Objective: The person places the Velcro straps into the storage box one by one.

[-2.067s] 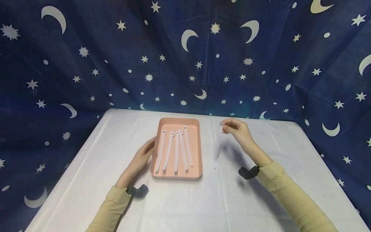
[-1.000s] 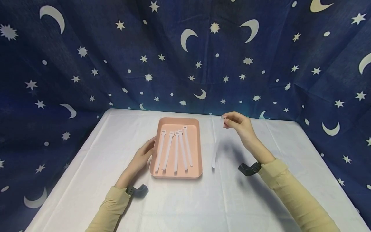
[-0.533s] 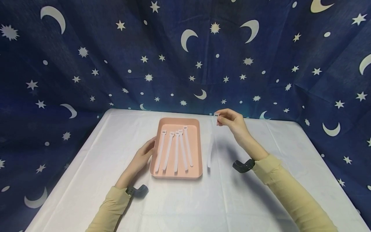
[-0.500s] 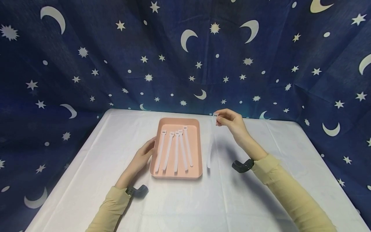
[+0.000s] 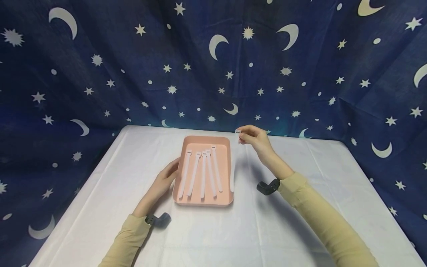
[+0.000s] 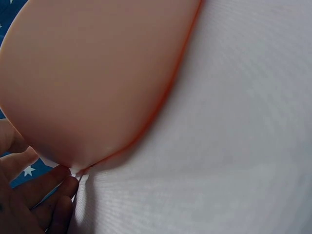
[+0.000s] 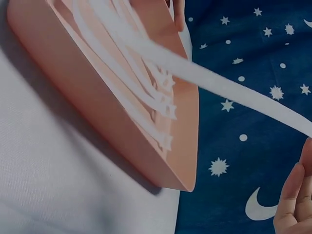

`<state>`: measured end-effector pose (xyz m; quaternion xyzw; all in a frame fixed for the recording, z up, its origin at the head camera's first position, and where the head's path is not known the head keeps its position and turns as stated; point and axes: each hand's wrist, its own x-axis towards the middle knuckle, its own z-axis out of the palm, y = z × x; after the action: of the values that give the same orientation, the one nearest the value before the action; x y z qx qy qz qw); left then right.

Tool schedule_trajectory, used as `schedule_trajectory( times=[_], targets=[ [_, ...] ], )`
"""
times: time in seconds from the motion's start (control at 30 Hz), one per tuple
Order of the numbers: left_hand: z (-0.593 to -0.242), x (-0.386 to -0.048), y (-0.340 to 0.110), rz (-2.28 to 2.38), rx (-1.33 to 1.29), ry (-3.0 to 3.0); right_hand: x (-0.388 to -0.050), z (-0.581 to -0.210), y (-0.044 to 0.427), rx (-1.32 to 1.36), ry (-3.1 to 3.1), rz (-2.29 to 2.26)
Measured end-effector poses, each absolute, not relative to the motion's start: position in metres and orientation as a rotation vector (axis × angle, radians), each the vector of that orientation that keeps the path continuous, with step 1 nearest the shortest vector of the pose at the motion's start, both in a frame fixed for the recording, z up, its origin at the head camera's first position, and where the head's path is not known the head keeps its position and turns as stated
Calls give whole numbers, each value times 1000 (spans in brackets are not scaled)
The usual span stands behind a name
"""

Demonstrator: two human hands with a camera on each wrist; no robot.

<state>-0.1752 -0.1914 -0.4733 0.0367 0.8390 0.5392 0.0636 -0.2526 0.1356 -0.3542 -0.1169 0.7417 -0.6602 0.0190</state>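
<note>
A shallow pink tray [image 5: 202,203] lies on the table with several white strap-like cable ties [image 5: 203,178] inside, slotted heads toward the far end. At the tray's left side, my left hand [image 5: 165,179] touches the outer wall with extended fingers; in the left wrist view the fingers [image 6: 46,187] reach the tray's lower edge. My right hand [image 5: 255,139] pinches another white cable tie [image 5: 232,180] by its slotted head, raised beyond the tray's far right corner. That tie [image 7: 214,83] hangs down, its loose end at the tray's right rim. Part of the strap blends into the tablecloth.
A white cloth covers the table [image 5: 213,237], with bare cloth on both sides of the tray and in front. Behind it hangs a dark blue curtain [image 5: 200,44] with moons and stars. Each wrist wears a black camera [image 5: 268,186].
My right hand has moved left toward the tray with the cable tie, rising first. The strap's lower end has swung from the table to the right rim. My left hand stays put.
</note>
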Motion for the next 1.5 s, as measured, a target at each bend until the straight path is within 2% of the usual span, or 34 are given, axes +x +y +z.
schedule_trajectory(
  times=[0.73, 1.1, 1.33, 1.5],
  targets=[
    [-472, -175, -190, 1628, 128, 2540, -271, -386, 117, -258, 2318, -1980],
    [-436, -158, -183, 1612, 160, 2523, -274, -400, 110, -232, 2316, -1947],
    [-474, -175, -192, 1637, 160, 2548, -275, -406, 110, -224, 2336, -1908],
    [-473, -174, -191, 1640, 129, 2537, -276, -409, 112, -255, 2360, -1852]
  ],
)
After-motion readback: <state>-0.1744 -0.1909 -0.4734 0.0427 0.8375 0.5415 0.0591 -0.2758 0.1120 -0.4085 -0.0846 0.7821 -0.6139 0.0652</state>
